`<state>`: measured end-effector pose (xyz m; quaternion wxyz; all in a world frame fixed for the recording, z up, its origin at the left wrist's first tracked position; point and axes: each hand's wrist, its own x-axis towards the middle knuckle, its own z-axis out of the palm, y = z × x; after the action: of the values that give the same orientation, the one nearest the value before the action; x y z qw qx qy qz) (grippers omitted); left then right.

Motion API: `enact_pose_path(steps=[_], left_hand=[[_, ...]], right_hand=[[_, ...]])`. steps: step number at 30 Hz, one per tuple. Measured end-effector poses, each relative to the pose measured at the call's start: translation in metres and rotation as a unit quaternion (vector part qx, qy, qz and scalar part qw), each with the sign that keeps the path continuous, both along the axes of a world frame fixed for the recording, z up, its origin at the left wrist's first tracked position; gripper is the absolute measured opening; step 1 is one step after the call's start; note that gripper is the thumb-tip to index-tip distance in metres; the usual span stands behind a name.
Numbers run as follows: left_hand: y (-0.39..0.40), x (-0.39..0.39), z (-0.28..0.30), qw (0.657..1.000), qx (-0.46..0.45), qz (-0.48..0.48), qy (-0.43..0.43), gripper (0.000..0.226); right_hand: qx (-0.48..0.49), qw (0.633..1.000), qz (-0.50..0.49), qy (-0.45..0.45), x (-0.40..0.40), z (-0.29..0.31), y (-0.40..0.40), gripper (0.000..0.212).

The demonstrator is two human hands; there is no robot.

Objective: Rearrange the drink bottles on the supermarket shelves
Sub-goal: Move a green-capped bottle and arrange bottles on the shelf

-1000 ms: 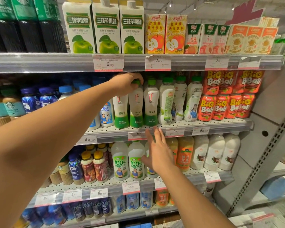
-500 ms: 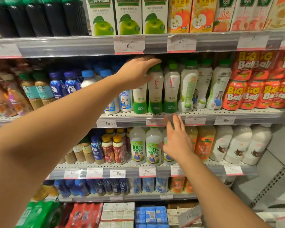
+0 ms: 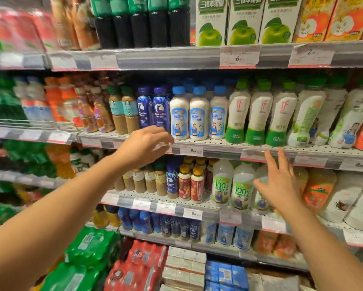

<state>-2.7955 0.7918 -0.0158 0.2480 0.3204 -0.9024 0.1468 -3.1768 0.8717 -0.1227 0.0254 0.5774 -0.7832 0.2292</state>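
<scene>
At centre frame, the left hand (image 3: 144, 147) hovers empty, fingers loosely curled, just beside the blue-capped bottles (image 3: 199, 117) on the middle shelf (image 3: 218, 144). Right of centre, the right hand (image 3: 278, 185) is spread, holding nothing. Gripping a bottle low on its body should prevent tipping its neighbours.

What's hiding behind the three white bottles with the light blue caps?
Behind the three white plastic bottles with light blue caps, more blue caps peek out, so more bottles stand there. Their bodies are covered, so you can't count them.
</scene>
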Motion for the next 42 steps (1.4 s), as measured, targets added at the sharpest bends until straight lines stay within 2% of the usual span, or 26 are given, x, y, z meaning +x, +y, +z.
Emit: enact_pose_path(steps=[3,5,8,12,16,21,31,38,42], left_hand=[[-0.009,0.059,-0.036,0.996,0.06,0.065,-0.001,0.014],[-0.019,0.093,-0.058,0.988,0.104,0.114,0.003,0.014],[-0.033,0.131,-0.083,0.973,0.161,0.162,0.023,0.013],[-0.061,0.17,-0.109,0.956,0.207,0.198,0.064,0.01],[-0.097,0.199,-0.131,0.94,0.236,0.237,0.066,0.014],[-0.14,0.222,-0.152,0.946,0.217,0.238,0.03,0.025],[-0.197,0.204,-0.167,0.95,0.206,0.232,-0.044,0.05],[-0.212,0.187,-0.172,0.94,0.257,0.22,-0.047,0.056],[-0.221,0.177,-0.171,0.925,0.303,0.223,-0.056,0.06]], right_hand=[[-0.114,0.993,0.017,0.007,0.036,-0.025,-0.004,0.072],[-0.152,0.987,0.043,0.006,0.068,-0.039,-0.012,0.047],[-0.083,0.992,0.094,-0.018,0.122,-0.043,-0.031,0.023],[-0.003,0.986,0.164,-0.018,0.188,-0.044,-0.067,0.017],[0.044,0.983,0.177,-0.005,0.236,-0.044,-0.107,0.02],[0.082,0.979,0.183,0.025,0.274,-0.046,-0.153,0.026],[0.174,0.972,0.141,0.07,0.322,-0.054,-0.223,0.046],[0.247,0.962,0.11,0.031,0.334,-0.065,-0.245,0.058],[0.209,0.972,0.107,0.003,0.338,-0.063,-0.25,0.064]])
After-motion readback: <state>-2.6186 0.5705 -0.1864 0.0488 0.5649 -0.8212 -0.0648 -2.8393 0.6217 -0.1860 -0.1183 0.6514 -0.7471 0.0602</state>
